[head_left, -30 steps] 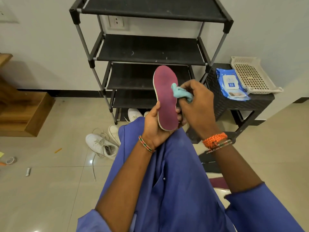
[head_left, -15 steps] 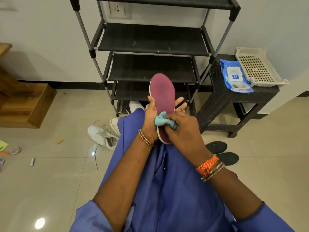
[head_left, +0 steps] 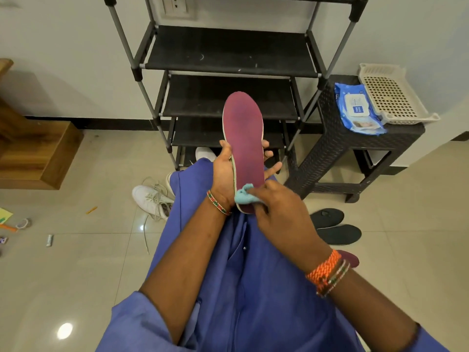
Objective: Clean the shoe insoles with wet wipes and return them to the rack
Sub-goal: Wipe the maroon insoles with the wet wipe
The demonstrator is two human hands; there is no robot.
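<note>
Left hand (head_left: 224, 171): grips a maroon insole (head_left: 245, 146) from behind at its middle, thumb on the left edge, fingertips showing past the right edge.
Insole: held upright over the person's lap, toe end up, heel end down, in front of the rack (head_left: 228, 80).
Right hand (head_left: 281, 214): fingers curled round a bunched light-blue wipe (head_left: 243, 196), pressing it against the insole's heel end.
Wipe: crumpled, touching the lower left part of the insole, just beside the left wrist.
Rack: black shelves on grey poles, standing against the white wall; the shelves in view hold nothing.
Table (head_left: 355, 148): dark woven-pattern side table just right of the rack.
Wipes pack (head_left: 355, 107): blue, lying flat on the table, lid closed.
Tray (head_left: 390, 95): beige, perforated, on the table beside the pack, partly overhanging the right edge.
Dark insoles (head_left: 335, 228): two lying side by side on the tiled floor, right of the person's knee.
Second maroon insole (head_left: 351, 257): a tip shows behind the right wrist.
Sneakers (head_left: 152, 199): white, laces loose, on the floor left of the lap; another white toe shows under the rack.
Clothing: blue garment, beaded bracelets on both wrists.
Floor, left: small scraps and a wooden step.
</note>
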